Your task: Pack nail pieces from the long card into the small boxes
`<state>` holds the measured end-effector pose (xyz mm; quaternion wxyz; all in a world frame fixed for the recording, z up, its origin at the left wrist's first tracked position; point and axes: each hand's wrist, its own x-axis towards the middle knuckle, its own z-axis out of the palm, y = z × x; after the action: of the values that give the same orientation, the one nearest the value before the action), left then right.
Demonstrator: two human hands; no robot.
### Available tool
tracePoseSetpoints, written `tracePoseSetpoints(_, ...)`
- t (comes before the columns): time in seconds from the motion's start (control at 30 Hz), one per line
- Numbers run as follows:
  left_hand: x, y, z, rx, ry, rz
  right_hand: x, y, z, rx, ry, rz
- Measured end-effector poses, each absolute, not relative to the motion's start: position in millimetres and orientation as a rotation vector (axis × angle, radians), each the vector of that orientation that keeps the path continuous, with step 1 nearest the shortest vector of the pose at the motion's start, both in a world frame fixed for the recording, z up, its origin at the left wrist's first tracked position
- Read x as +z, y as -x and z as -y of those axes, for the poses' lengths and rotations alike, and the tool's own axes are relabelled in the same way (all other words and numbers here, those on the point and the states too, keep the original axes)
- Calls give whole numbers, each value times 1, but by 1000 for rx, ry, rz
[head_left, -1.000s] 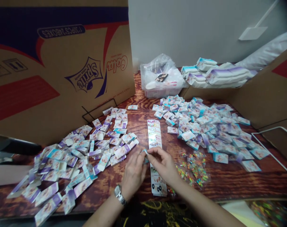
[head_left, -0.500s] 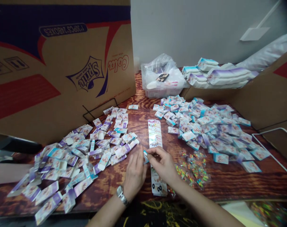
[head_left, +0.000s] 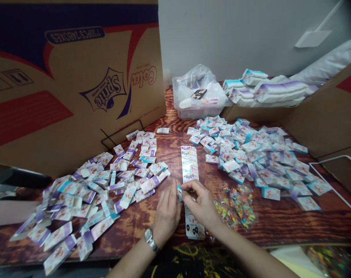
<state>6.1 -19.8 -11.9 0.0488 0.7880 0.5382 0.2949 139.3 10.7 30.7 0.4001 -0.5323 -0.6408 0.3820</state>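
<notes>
Both my hands meet over the middle of the table around a small blue-and-white carton (head_left: pixel 179 193). My left hand (head_left: pixel 167 210), with a metal watch at its wrist, closes on the carton's left side, its fingers held together. The thumb and forefinger of my right hand (head_left: pixel 201 202) pinch the carton's upper end. Much of the carton is hidden by the fingers. Beneath my hands lies a stack of long printed sticker sheets (head_left: pixel 189 164). To the right of my right hand are small clear packets of colourful pieces (head_left: pixel 239 206).
Loose, partly opened cartons (head_left: pixel 85 200) spread over the left. A heap of closed cartons (head_left: pixel 250 154) covers the right. Behind stand a large cardboard box (head_left: pixel 77 77), a clear plastic tub (head_left: pixel 197 112) and white packs (head_left: pixel 279 92). A white wire frame (head_left: pixel 331 160) is at far right.
My hands have shifted very slightly, and the carton's blue top edge shows a little differently between my fingers. The piles around stay as they were.
</notes>
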Motion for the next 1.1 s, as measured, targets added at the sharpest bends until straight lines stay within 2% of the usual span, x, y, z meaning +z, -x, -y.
tracePoseSetpoints(0.17, -11, -7, 19, 782, -2406, -1723, 33, -140, -3, 860, 1254, 1725)
tracePoseSetpoints(0.47, -3, -12, 18, 638, -2249, -1784, 9, -135, 17, 768, 1240, 1679)
tracePoseSetpoints(0.7, -3, -9, 14, 640, -2243, -1649, 22, -143, 5, 1025, 1212, 1745)
tracePoseSetpoints(0.83, -5, -12, 11, 729, -2313, -1613, 16, -143, -3, 1047, 1228, 1694)
tracePoseSetpoints(0.97, -2, -10, 8, 804, -2368, -1518, 8, -176, -33, 1163, 1282, 1270)
tracePoseSetpoints(1.1, -6, -5, 11, 726, -2396, -1481, 7, -241, -74, 892, 1229, 704)
